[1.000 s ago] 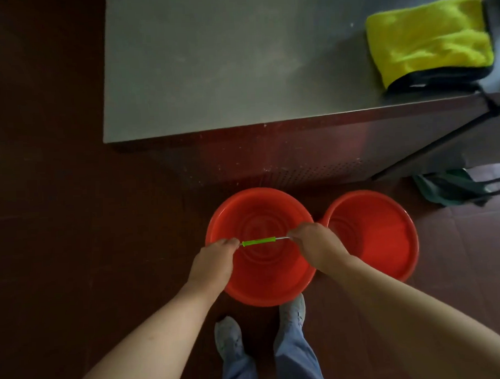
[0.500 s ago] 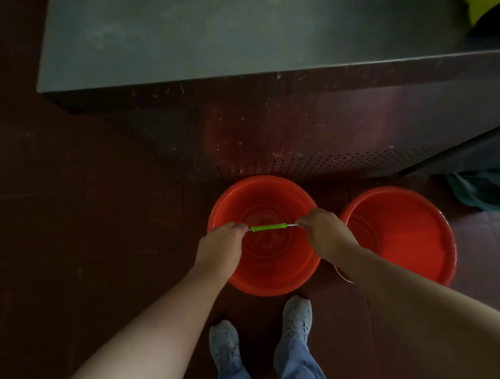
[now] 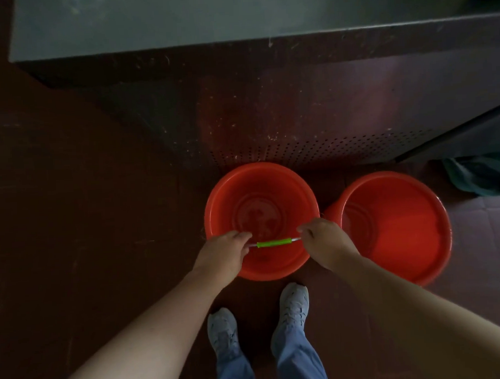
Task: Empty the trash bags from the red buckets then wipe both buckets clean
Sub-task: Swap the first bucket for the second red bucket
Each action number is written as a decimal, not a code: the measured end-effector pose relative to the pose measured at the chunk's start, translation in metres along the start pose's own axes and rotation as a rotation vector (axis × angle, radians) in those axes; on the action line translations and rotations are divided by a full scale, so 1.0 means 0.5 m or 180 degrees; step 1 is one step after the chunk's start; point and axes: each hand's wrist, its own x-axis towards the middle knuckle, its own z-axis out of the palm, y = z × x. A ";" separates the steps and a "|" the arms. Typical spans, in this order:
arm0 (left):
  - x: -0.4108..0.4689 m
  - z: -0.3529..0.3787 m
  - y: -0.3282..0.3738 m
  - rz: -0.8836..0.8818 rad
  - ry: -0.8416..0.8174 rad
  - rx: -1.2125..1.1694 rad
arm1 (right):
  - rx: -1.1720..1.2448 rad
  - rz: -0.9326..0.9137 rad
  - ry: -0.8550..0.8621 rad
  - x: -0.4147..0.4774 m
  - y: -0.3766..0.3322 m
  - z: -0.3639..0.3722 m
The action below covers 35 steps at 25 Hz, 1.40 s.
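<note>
On the dark floor (image 3: 87, 225) in front of a steel worktop (image 3: 207, 16), I see 2 red buckets side by side. The left bucket (image 3: 257, 186) is directly ahead of my view, above a pair of pale shoes. The right bucket (image 3: 396, 228) is just beside it; I cannot tell if their rims touch. Both stand upright with their round mouths open toward me, and neither shows a bag inside.

A thin wire handle with a green grip (image 3: 274, 242) crosses the left bucket's mouth. Its long axis runs left to right, the right end slightly higher. The left hand (image 3: 226, 253) is curled round the wire at the grip's left end, and the right hand (image 3: 325, 240) is curled round it at the right end. I cannot tell whether the bucket rests on the floor or hangs from the wire.

I judge the bucket light, thin-walled and somewhat flexible, with a smooth, slippery plastic surface. The green grip is the best hold for carrying; for wiping, I would steady the rim.
</note>
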 end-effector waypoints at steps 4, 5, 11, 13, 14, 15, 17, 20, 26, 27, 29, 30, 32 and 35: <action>-0.074 0.047 -0.014 -0.0070 -0.1631 0.0839 | -0.0306 0.0318 -0.1014 -0.039 0.037 0.063; -0.086 0.058 -0.015 -0.0156 -0.1976 0.0891 | -0.0345 0.0328 -0.1360 -0.049 0.047 0.085; -0.083 0.078 0.004 -0.0073 -0.1601 0.0783 | 0.0136 0.0583 -0.1102 -0.096 0.080 0.133; -0.070 0.064 0.021 -0.0013 -0.1415 0.0791 | 0.0191 0.0665 -0.0984 -0.104 0.079 0.122; -0.066 0.052 0.035 0.0039 -0.1334 0.0832 | 0.0238 0.0697 -0.0897 -0.111 0.078 0.111; -0.064 0.038 0.052 0.0095 -0.1267 0.0882 | 0.0284 0.0726 -0.0800 -0.123 0.079 0.096; -0.064 0.004 0.097 0.0241 -0.1167 0.0999 | 0.0339 0.0801 -0.0623 -0.154 0.085 0.058; -0.060 -0.031 0.177 0.0387 -0.1078 0.1153 | 0.0437 0.0919 -0.0293 -0.204 0.118 -0.004; 0.001 0.045 0.361 0.0637 -0.0725 0.1209 | 0.0458 0.1070 -0.0151 -0.274 0.314 -0.075; 0.014 0.073 0.385 0.0658 -0.0694 0.1206 | 0.0384 0.1037 -0.0166 -0.279 0.350 -0.077; 0.041 0.132 0.438 0.0628 -0.0631 0.1227 | 0.0196 0.0966 -0.0169 -0.286 0.426 -0.078; 0.055 0.167 0.467 0.0570 -0.0657 0.1222 | 0.0114 0.0920 -0.0225 -0.292 0.465 -0.077; 0.083 0.233 0.522 0.0470 -0.0639 0.1172 | -0.0052 0.0825 -0.0326 -0.300 0.537 -0.070; 0.145 0.336 0.587 0.0432 -0.0576 0.1019 | -0.0427 0.0596 -0.0482 -0.289 0.637 -0.054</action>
